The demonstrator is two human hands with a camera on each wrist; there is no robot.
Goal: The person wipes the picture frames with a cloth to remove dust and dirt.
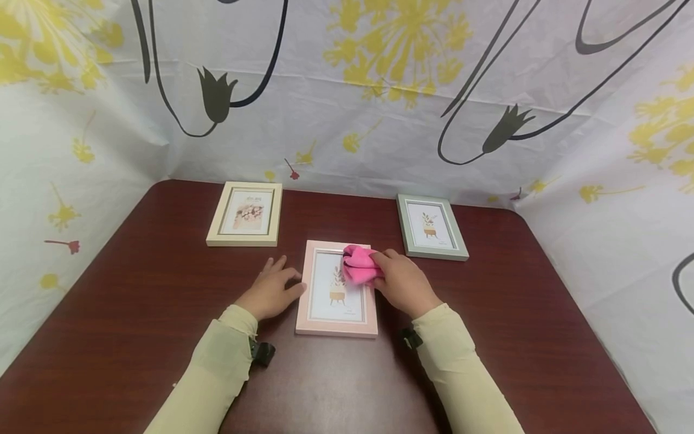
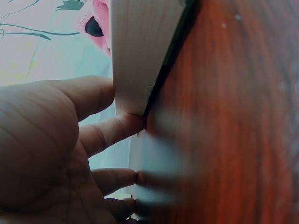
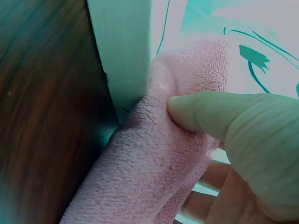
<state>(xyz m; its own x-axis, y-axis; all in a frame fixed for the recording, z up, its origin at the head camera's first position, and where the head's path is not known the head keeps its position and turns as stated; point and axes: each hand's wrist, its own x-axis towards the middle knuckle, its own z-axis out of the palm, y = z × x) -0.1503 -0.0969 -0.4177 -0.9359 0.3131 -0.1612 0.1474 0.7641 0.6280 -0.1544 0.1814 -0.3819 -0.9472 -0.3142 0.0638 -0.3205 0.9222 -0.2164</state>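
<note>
A pink picture frame (image 1: 337, 328) lies flat on the dark red table, with a plant print behind its pane. My left hand (image 1: 271, 290) rests at its left side; in the left wrist view the thumb (image 2: 96, 95) and index finger touch the frame's side edge (image 2: 140, 51), the other fingers spread on the tabletop. In my right hand (image 1: 403, 282) is a bunched bright pink cloth (image 1: 359, 264), held over the frame's upper right corner. The right wrist view shows the thumb (image 3: 196, 112) pressing into the fluffy cloth (image 3: 135, 163), which folds over the frame's edge (image 3: 124, 51).
A cream picture frame (image 1: 215, 232) lies at the back left of the table (image 1: 135, 271). At the back right lies a green picture frame (image 1: 458, 238). White patterned sheeting (image 1: 303, 102) hangs behind and along both sides of the table.
</note>
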